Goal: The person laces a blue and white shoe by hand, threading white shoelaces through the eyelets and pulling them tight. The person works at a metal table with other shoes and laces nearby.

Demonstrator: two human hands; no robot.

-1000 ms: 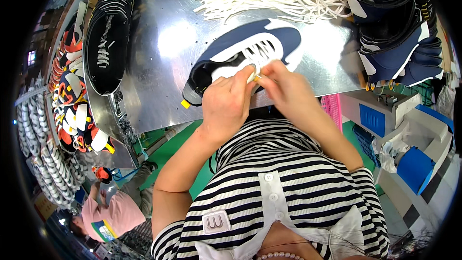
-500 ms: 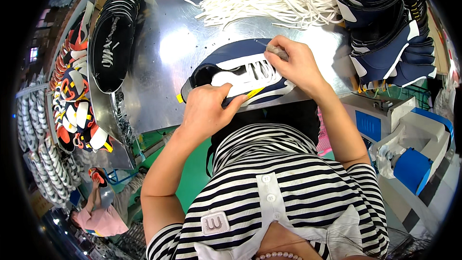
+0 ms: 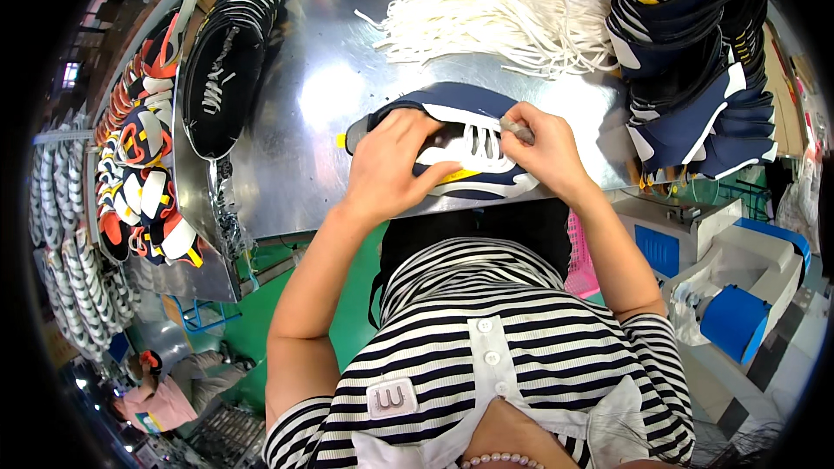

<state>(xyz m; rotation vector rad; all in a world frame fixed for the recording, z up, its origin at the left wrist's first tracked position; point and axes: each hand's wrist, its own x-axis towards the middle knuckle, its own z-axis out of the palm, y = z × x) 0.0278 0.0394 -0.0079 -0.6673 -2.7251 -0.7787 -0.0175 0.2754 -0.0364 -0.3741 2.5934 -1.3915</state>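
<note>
A navy and white shoe upper (image 3: 460, 113) lies flat on the shiny metal table (image 3: 304, 113), with white lace threaded through its eyelets. My left hand (image 3: 391, 165) presses down on the upper's left half, fingers spread over it. At the upper's right edge, my right hand (image 3: 543, 152) pinches a lace end between thumb and fingers. A loose heap of white laces (image 3: 504, 17) lies just beyond the upper.
Stacked navy uppers (image 3: 695, 61) fill the right side. Laced dark uppers (image 3: 226, 69) are piled at the left, with orange, black and white ones (image 3: 139, 165) on a rack beside them. A blue and white machine (image 3: 738, 287) stands lower right. Another person (image 3: 165, 382) is at the lower left.
My left hand slid up onto the upper and flattened on it. My right hand shifted right and drew the lace end out toward the upper's right edge.
</note>
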